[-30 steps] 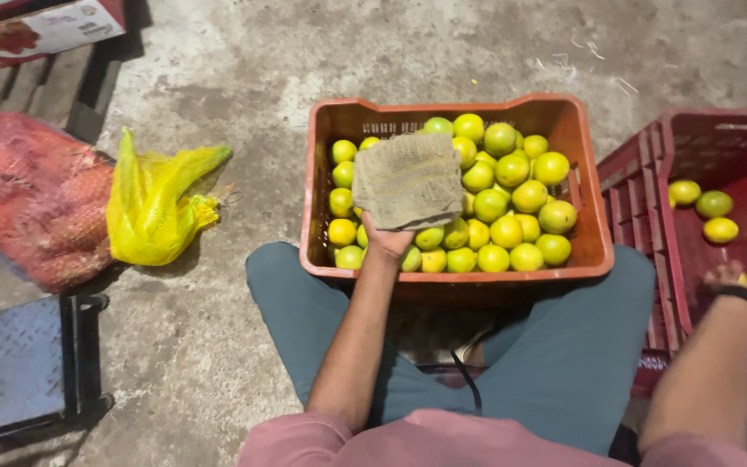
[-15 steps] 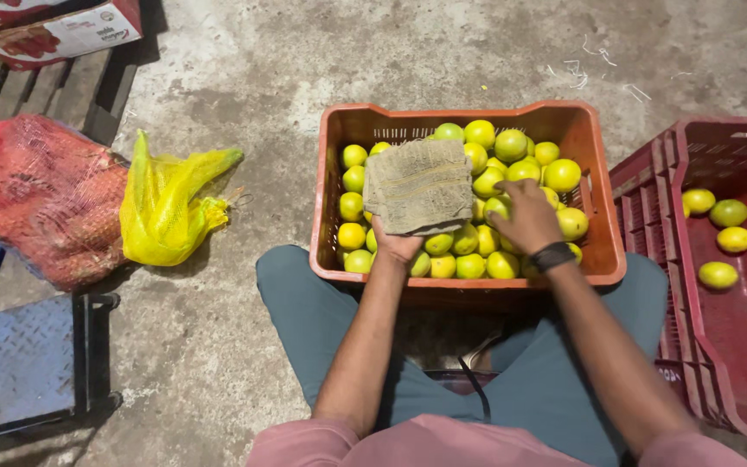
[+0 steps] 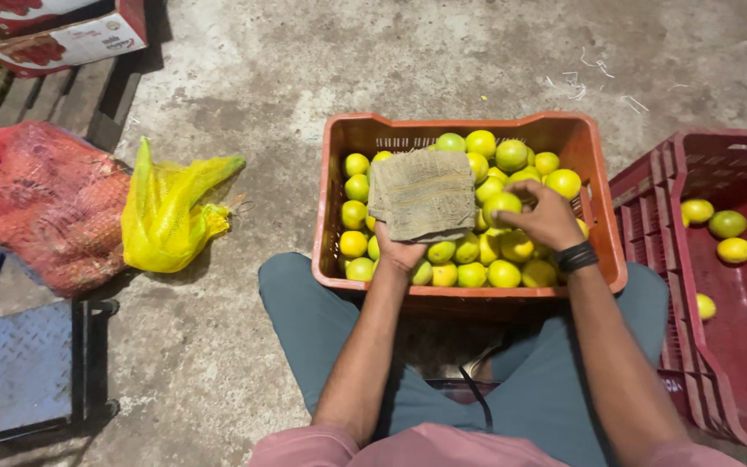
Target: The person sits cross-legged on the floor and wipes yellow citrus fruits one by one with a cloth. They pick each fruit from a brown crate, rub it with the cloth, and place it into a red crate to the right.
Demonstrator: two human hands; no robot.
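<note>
An orange plastic crate [image 3: 339, 259] between my knees is full of yellow-green citrus fruits [image 3: 470, 275]. My left hand [image 3: 401, 252] holds a folded piece of brown burlap cloth [image 3: 424, 194] above the crate's left half. My right hand [image 3: 543, 216], with a black band at the wrist, is closed over one yellow-green fruit [image 3: 501, 206] at the top of the pile. To the right, a red plastic crate [image 3: 693, 346] holds several loose fruits [image 3: 712, 223].
A yellow mesh bag [image 3: 171, 213] and a red mesh sack [image 3: 38, 201] lie on the concrete floor at the left. A dark metal platform [image 3: 19, 372] sits at the lower left, a cardboard box [image 3: 71, 35] at the top left.
My right hand came in from the red crate on the right to the orange crate and closed on a fruit. My left hand kept holding the cloth.
</note>
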